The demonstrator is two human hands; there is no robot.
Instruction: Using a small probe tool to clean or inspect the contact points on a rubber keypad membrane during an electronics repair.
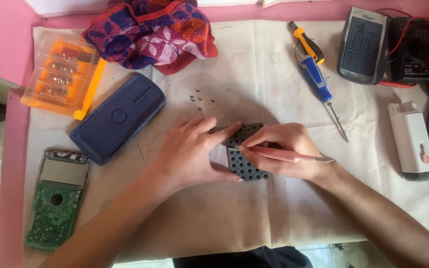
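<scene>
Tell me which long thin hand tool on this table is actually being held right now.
The slim pink tool, gripped in the right hand over the dark keypad. The blue-and-yellow screwdriver lies untouched on the cloth, farther back.

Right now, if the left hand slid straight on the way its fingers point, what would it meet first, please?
The left hand points up and to the right, fingertips on the dark perforated keypad panel. Straight on, it would probably meet the right hand, holding a pink tool, first.
</scene>
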